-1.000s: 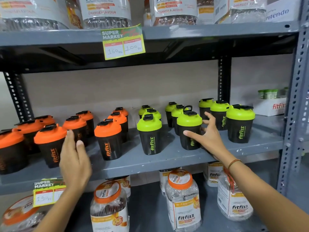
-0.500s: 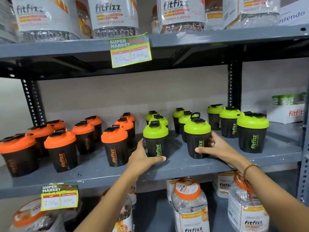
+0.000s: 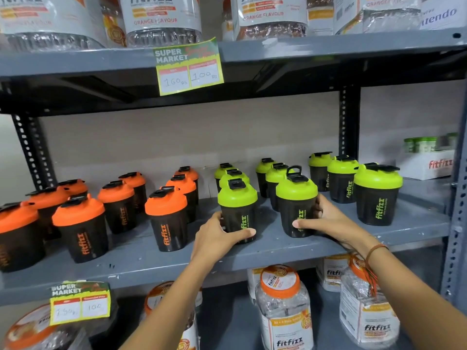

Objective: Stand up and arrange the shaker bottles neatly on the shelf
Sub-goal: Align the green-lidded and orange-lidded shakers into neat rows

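Left hand [image 3: 217,236]: wrapped around the lower body of the front green-lidded shaker bottle [image 3: 237,210] of the left green column, thumb lying across its front near the base, fingers behind it. Right hand [image 3: 326,219]: closed around the neighbouring front green-lidded bottle [image 3: 297,203], thumb across the front, fingers curled round its right side; a thread bracelet [image 3: 374,251] sits on that wrist. Both gripped bottles stand upright on the grey middle shelf [image 3: 278,253], near its front edge, a small gap between them.

Green-lidded stock: three columns running front to back on the right half of the shelf, all upright, black bodies with green "fitfizz" lettering. The rightmost front bottle [image 3: 377,195] stands apart from the right hand. One bottle behind the right-hand bottle has its carry loop raised.

Orange-lidded stock [image 3: 166,218]: upright columns on the left half of the same shelf, black bodies, orange lettering.

Other items: yellow-green "SUPER MARKET" price tag [image 3: 188,68] on the upper shelf edge, reading 160 and 100; a second tag [image 3: 80,303] on the middle shelf edge. Large clear fitfizz jars [image 3: 284,306] with orange lids on the lower shelf; similar jars above. White fitfizz box [image 3: 429,165] at the far right rear.
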Demonstrator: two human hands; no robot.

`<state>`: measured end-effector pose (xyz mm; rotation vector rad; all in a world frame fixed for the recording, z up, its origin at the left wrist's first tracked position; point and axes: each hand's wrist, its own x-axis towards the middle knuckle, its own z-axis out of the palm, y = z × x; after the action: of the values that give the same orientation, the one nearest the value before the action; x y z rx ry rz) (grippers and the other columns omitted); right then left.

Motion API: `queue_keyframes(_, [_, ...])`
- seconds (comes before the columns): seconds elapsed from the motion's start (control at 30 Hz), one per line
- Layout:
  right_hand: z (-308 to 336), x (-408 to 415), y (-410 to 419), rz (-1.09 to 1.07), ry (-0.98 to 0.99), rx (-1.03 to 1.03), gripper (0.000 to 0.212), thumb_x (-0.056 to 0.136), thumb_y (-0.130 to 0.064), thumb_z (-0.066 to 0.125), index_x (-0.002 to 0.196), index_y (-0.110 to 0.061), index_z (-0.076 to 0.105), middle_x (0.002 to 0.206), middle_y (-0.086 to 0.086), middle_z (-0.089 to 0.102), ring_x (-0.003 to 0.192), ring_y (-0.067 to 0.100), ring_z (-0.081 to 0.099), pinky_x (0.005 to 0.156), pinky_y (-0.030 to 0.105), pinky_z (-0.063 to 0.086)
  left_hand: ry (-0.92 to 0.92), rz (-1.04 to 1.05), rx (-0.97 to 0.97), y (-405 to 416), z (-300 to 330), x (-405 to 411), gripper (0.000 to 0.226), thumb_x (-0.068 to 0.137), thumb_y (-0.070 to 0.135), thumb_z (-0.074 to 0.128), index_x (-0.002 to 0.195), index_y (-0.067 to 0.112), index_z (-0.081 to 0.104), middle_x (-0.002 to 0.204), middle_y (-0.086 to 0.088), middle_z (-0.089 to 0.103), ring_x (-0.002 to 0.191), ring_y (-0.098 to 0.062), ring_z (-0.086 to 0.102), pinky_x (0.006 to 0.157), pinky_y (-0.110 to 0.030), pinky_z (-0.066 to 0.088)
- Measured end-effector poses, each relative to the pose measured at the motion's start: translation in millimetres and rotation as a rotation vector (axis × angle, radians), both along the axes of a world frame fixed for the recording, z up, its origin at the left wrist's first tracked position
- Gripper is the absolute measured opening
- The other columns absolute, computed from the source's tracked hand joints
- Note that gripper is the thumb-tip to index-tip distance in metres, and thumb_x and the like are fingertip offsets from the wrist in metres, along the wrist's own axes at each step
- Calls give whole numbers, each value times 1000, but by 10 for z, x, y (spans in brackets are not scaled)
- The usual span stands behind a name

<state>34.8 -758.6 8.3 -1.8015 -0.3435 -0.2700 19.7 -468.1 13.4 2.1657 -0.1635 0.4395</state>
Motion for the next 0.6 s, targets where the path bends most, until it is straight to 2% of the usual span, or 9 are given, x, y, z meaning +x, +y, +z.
queue_keyframes(0.1, [10,-8,9,-35,11,12,101,47,-35,93,136,-31,45,125,-7,66,112,10,66,96,35,53,-6,-5,9,8,-13,4,77,38,82,71,103,44,55,92,23,60,86,-4,59,76,-27,45])
queue_keyframes(0.2, [32,-22,18,-41,15,15,102,48,-32,92,137,-35,43,125,-8,67,109,5,68,94,31,54,-3,-21,20,-2,-3,-19,79,39,84,69,105,43,55,97,22,62,87,-3,57,75,-26,43])
queue_keyframes(0.33, [47,-49,27,-35,36,-3,109,51,-31,92,145,-34,37,127,-12,65,114,5,64,101,38,51,5,-21,52,-14,9,-41,85,40,86,66,110,41,54,110,17,67,98,-9,63,75,-29,45])
queue_keyframes(0.43, [77,-71,17,-13,52,-1,108,53,-35,95,144,-39,36,129,-13,63,117,4,62,100,34,50,52,-70,41,8,15,-58,99,37,88,66,122,39,48,118,17,64,107,-10,61,83,-32,48])
queue_keyframes(0.53, [100,-100,-2,44,73,162,82,67,-45,85,137,-39,42,137,-12,57,125,6,55,100,33,47,77,-175,-209,45,41,-97,116,40,85,69,140,41,33,137,14,53,124,-9,51,102,-33,41])
queue_keyframes(0.6, [89,-87,-7,41,54,303,74,75,-61,68,139,-35,44,142,-7,53,134,13,49,108,44,41,87,-189,-446,86,89,-111,114,48,89,60,146,39,27,147,11,42,133,-11,43,112,-37,31])
